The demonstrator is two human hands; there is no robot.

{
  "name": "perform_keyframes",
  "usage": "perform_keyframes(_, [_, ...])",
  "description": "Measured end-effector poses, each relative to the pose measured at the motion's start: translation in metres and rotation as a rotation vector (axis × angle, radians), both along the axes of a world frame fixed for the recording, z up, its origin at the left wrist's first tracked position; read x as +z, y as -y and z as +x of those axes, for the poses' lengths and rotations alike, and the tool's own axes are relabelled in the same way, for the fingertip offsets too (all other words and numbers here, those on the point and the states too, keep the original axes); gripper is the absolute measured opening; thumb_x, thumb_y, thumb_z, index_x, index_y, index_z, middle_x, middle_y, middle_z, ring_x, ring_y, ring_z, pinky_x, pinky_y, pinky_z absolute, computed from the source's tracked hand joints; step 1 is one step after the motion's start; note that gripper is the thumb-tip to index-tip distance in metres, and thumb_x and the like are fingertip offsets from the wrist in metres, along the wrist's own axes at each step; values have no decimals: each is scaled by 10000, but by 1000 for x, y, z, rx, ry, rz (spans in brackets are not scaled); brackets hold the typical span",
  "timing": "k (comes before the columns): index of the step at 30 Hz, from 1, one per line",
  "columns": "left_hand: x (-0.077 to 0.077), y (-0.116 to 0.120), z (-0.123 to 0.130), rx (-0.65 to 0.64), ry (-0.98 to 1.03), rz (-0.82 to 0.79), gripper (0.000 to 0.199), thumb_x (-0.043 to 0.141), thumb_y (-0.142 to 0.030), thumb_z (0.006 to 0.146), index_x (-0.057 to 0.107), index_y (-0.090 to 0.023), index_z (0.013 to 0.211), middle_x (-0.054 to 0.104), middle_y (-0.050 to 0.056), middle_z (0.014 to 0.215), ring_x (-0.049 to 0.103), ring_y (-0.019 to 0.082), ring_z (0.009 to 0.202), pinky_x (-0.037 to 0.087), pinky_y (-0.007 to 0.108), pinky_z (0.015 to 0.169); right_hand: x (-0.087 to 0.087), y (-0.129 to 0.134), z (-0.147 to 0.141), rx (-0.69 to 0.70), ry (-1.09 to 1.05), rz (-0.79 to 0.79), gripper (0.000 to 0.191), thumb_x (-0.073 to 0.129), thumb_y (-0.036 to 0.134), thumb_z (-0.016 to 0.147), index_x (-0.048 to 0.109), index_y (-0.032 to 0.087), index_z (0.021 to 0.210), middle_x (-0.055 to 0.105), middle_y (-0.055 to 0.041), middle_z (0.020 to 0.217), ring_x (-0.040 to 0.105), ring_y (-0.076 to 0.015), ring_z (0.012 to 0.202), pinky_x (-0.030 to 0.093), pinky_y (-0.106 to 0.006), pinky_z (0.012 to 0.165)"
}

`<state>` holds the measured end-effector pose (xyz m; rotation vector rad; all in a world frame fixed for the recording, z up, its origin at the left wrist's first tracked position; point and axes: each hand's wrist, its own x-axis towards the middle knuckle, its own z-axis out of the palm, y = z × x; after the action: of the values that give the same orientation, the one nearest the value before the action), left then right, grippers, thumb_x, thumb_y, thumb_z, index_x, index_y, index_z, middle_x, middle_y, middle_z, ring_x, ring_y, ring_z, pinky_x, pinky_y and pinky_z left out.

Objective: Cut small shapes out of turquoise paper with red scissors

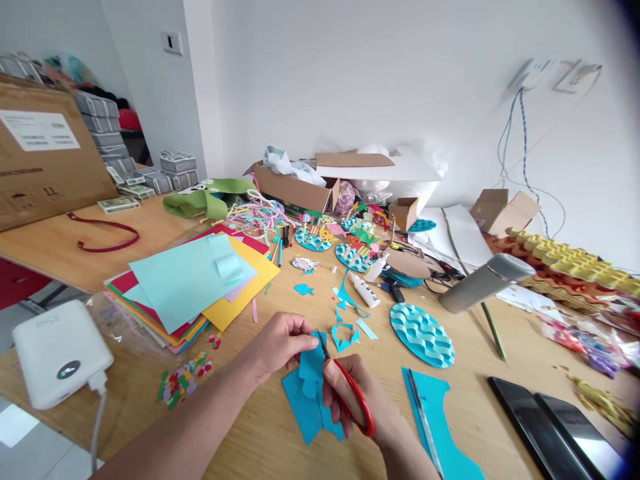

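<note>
Pinched between the fingers of my left hand [286,343] is a piece of blue paper [311,370] with a curved cut edge. My right hand [356,395] grips red-handled scissors [361,407], whose dark blades meet the paper's edge close to my left fingertips. How far the blades are apart I cannot make out. Below both hands, more blue paper [303,407] lies on the table. Just beyond them sit a blue paper offcut with a hole [345,337] and a small blue fish cutout [303,289].
Coloured paper sheets [175,280] are stacked to the left, near confetti dots [185,381] and a white power bank [63,353]. On the right are a wavy blue oval [423,335], a grey flask [485,283], blue paper under a pen [440,427] and dark phones [530,427]. A white glue bottle [364,290] lies ahead.
</note>
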<state>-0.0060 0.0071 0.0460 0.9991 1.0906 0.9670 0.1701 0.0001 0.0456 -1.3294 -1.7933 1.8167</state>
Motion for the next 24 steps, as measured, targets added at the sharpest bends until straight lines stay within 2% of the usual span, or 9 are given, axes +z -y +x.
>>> perform_keyframes(9, [2,0,0,2,-25,0,193,641,-331,643,564,-154,641,508,-50,498,392,61,395,302,175,356,0,-1,0,-14,13,-8,704,441,826,701,523,145,544,533,-9,416,440,-53,267,243,-134,263])
perform_keyframes(15, [3,1,0,57,-40,20,200,642,-340,651,556,-162,681,481,-67,491,384,63,389,288,174,341,1,-1,-2,-25,15,-6,708,426,829,706,505,148,530,521,-6,404,438,-50,263,240,-131,262])
perform_keyframes(24, [2,-1,-1,29,-42,10,222,655,-349,631,567,-150,675,491,-63,493,374,55,384,287,180,354,-3,-1,-2,-11,-1,-24,718,427,837,698,522,141,551,522,-12,419,464,-59,281,236,-132,259])
